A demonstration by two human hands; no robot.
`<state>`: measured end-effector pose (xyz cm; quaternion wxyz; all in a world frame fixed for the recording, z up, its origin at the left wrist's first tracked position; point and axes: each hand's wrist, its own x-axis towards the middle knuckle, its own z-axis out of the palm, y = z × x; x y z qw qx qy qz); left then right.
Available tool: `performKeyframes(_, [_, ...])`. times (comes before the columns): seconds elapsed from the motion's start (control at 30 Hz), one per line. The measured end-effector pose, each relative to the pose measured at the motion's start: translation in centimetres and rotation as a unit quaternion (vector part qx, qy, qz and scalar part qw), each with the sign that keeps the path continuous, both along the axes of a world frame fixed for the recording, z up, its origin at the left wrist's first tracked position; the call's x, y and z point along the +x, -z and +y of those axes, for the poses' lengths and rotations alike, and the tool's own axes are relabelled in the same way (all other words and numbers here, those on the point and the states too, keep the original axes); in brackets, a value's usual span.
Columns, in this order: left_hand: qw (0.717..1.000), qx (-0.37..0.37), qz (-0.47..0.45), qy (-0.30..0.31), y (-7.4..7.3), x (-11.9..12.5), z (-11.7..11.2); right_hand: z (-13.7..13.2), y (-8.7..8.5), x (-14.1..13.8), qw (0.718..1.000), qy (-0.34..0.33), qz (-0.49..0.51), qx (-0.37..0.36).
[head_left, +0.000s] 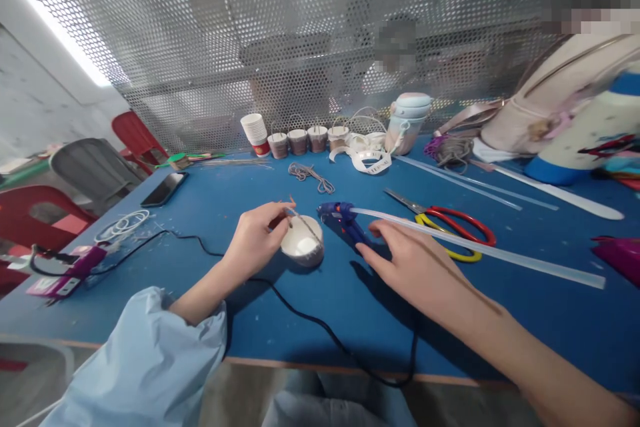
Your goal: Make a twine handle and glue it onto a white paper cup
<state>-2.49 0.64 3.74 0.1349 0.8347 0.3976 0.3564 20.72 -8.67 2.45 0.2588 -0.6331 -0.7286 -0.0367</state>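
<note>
The left hand (257, 235) pinches a thin twine (300, 219) across the white paper cup (303, 248); its fingers are closed on the strand. The right hand (407, 260) lies loosely open over the blue glue gun (345, 219) on the blue surface (200, 200); red scissors (450, 223) lie near.

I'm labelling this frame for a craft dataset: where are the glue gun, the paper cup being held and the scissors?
glue gun (345, 221): head view, on its blue body.
paper cup (301, 245): head view, on its white inside.
scissors (463, 230): head view, on the red handle loop.
</note>
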Motion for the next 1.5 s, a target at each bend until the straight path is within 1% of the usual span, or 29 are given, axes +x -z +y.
performKeyframes(0.07, [1.0, 0.006, 0.003, -0.001, -0.1, 0.0, -0.2, -0.9, -0.5, -0.9, 0.998, -0.059, 0.009, 0.036])
performKeyframes(0.13, [1.0, 0.008, 0.002, -0.002, -0.2, 0.0, -0.4, -1.1, -1.1, -2.0, 0.991, -0.119, 0.023, 0.052])
performKeyframes(0.2, [1.0, 0.007, -0.002, -0.001, -0.1, 0.1, -0.5, -0.6, -1.6, -3.1, 0.988, -0.144, 0.031, 0.05])
performKeyframes(0.33, [1.0, 0.021, 0.003, 0.005, 0.2, 0.2, -0.7, 1.9, -2.0, -4.7, 0.989, -0.134, 0.064, 0.006])
performKeyframes(0.47, [0.999, 0.045, 0.012, 0.011, 0.3, 0.3, -0.9, 3.4, -1.4, -5.2, 0.982, -0.122, 0.132, -0.065])
performKeyframes(0.57, [0.999, 0.047, 0.018, 0.013, 0.3, 0.3, -1.1, 3.3, -0.9, -5.3, 0.963, -0.127, 0.209, -0.113])
performKeyframes(0.67, [0.998, 0.05, 0.022, 0.011, 0.2, 0.3, -1.3, 2.8, -0.6, -5.4, 0.949, -0.124, 0.257, -0.135])
performKeyframes(0.77, [0.998, 0.052, 0.023, 0.005, 0.2, 0.2, -1.3, 2.2, -0.3, -5.5, 0.946, -0.123, 0.266, -0.14])
performKeyframes(0.87, [0.999, 0.042, 0.023, 0.007, 0.2, 0.2, -1.1, 2.1, 0.1, -5.7, 0.95, -0.134, 0.257, -0.12])
performKeyframes(1.07, [1.0, -0.009, 0.002, 0.01, 0.3, 0.0, -0.9, 2.0, 0.3, -5.7, 0.951, -0.134, 0.251, -0.118])
performKeyframes(1.2, [0.996, -0.083, -0.031, 0.019, 0.0, -0.1, -1.0, 1.8, -0.1, -5.6, 0.953, -0.135, 0.242, -0.12])
performKeyframes(1.37, [0.978, -0.183, -0.098, 0.032, -0.9, -0.2, -1.0, 1.7, -0.2, -5.5, 0.954, -0.134, 0.239, -0.125])
performKeyframes(1.5, [0.96, -0.247, -0.118, 0.053, -1.5, -0.6, -0.7, 1.9, -0.2, -5.3, 0.951, -0.137, 0.247, -0.126])
